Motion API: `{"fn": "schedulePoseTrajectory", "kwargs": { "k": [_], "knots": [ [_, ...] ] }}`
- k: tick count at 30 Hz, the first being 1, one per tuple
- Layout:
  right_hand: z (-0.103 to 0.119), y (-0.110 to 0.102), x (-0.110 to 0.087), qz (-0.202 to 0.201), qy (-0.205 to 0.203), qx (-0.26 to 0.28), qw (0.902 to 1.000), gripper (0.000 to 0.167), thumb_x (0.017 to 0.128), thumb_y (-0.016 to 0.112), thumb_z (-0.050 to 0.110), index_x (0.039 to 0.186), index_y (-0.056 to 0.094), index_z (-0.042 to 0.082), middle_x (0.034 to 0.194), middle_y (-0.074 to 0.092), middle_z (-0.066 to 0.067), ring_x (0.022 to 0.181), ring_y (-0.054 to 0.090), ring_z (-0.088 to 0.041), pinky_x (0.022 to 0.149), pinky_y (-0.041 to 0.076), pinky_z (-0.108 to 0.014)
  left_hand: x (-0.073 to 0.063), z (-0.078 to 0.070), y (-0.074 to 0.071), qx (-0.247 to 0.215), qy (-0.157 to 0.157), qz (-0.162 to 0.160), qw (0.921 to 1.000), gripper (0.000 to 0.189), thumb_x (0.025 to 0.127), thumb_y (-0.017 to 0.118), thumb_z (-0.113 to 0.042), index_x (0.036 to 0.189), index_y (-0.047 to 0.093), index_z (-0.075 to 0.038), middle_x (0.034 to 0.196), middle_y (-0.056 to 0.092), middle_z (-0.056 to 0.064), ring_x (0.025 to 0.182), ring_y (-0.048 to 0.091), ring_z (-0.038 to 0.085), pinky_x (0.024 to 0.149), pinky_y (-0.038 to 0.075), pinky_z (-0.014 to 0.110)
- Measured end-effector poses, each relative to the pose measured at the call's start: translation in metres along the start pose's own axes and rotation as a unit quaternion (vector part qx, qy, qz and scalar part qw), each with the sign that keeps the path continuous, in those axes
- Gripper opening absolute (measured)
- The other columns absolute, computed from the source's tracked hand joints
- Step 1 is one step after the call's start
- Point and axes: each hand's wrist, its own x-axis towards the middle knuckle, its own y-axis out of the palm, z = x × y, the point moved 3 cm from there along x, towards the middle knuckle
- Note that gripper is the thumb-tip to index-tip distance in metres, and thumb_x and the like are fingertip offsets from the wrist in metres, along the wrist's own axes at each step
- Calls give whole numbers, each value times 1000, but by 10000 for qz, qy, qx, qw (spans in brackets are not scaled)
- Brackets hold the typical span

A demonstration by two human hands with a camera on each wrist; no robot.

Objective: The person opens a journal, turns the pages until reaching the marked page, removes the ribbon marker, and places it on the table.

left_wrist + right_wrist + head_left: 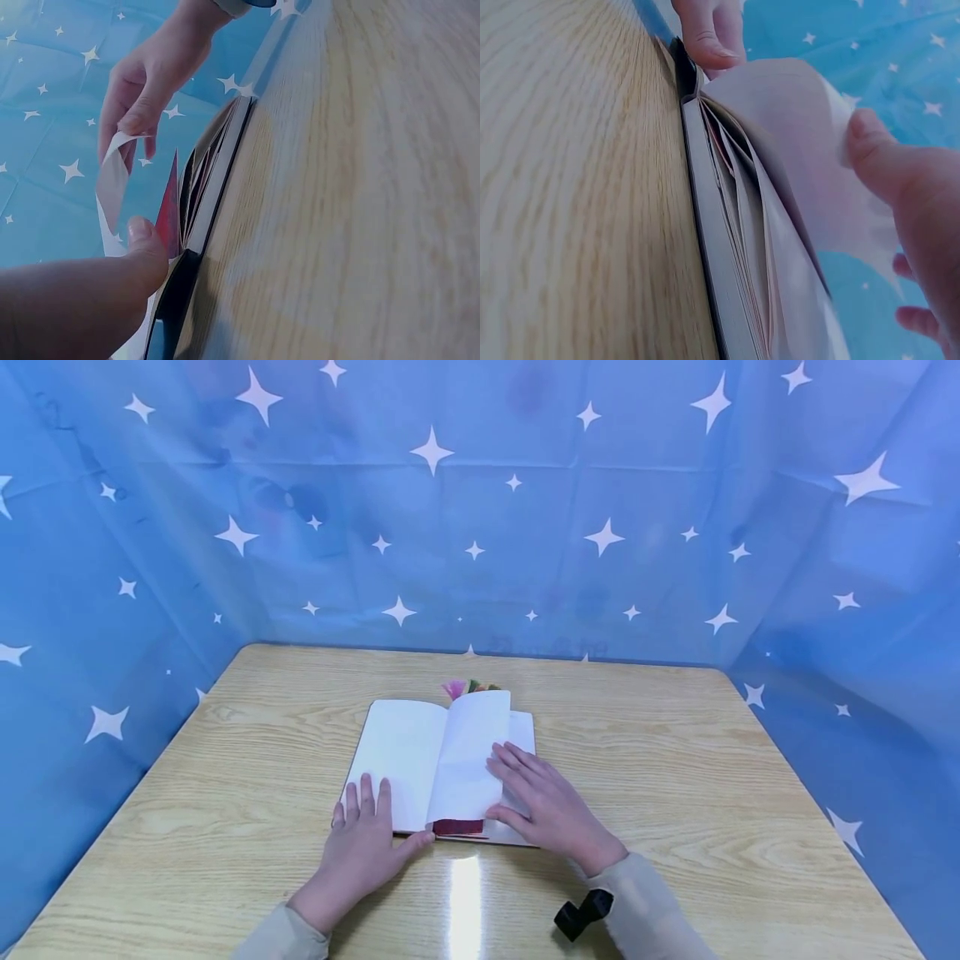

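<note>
An open notebook (pixel 401 747) with blank white pages lies on the table. My left hand (pixel 360 852) rests on the lower part of its left page, fingers spread and thumb by the spine. Between thumb and fingers, my right hand (pixel 551 810) pinches the outer edge of a raised white page (pixel 472 756), which curves up from the spine. Under that page a dark red sheet (pixel 457 827) shows at the bottom; most of it is hidden. In the right wrist view, several loose pages (pixel 757 225) fan apart beneath the lifted one.
A pink tassel-like piece (pixel 454 689) and green and orange bits stick out past the notebook's top edge. The wooden table (pixel 675 777) has a blue star-patterned cloth (pixel 525 510) behind and beside it. A black device (pixel 583 914) sits at the right wrist.
</note>
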Motion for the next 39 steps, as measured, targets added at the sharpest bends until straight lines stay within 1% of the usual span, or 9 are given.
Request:
{"fn": "schedulePoseTrajectory", "kwargs": {
  "k": [5,8,13,19,21,25,29,35,39],
  "knots": [
    [2,-1,4,-79,-3,-80,9999,66,94,40,54,137,45,4,144,39,-13,133,33,-29,103,31,-48,2,-2,0,-25,-50,-34,10000,109,76,42,-78,141,29,8,145,16,35,133,12,52,103,16,63],
    [5,-2,8,-197,-76,-92,9997,68,95,35,56,137,44,3,144,38,-14,134,32,-29,105,29,-48,2,-4,-1,6,-76,-43,10000,110,76,42,-79,140,30,10,144,17,36,132,14,52,103,16,64],
    [10,-2,14,-452,-260,-125,9986,70,95,32,56,137,44,2,145,36,-15,134,31,-31,104,29,-49,3,-8,-4,52,-76,-148,9998,109,77,43,-78,140,29,11,144,17,36,132,13,52,104,15,61],
    [13,-1,18,-588,-398,-275,9971,71,96,28,57,138,42,2,146,34,-17,134,29,-32,104,29,-49,3,-9,-5,103,57,-484,9988,109,76,49,-74,140,27,11,143,18,37,132,12,52,104,17,61],
    [14,-1,19,-602,-405,-281,9970,71,96,28,57,139,41,2,146,33,-18,135,29,-32,105,28,-49,3,-9,-5,47,108,-623,9980,110,76,52,-73,142,23,11,144,17,36,132,12,52,104,17,61],
    [16,-1,19,-576,-398,-264,9972,71,96,28,57,140,38,2,147,32,-18,135,27,-32,106,27,-49,2,-9,-7,-134,237,-910,9955,113,76,57,-69,145,10,8,146,12,35,133,11,52,104,16,62],
    [16,-1,19,-525,-381,-261,9975,72,96,28,57,141,37,2,148,31,-17,135,27,-32,106,27,-48,2,-10,-11,-228,406,-1173,9920,114,76,61,-65,145,5,7,147,10,35,133,10,51,103,17,62],
    [17,0,20,-546,-359,-234,9976,72,96,29,57,141,37,2,148,31,-16,135,28,-31,106,28,-47,0,-12,-18,-366,519,-1362,9886,112,78,66,-56,147,0,3,148,5,33,135,10,48,104,17,60],
    [17,-1,21,-561,-370,-167,9976,72,96,29,57,142,36,2,148,30,-16,135,27,-32,106,27,-46,-1,-12,-22,-504,591,-1516,9854,110,78,68,-52,147,1,3,149,4,31,136,10,46,105,18,59]
  ]
}}
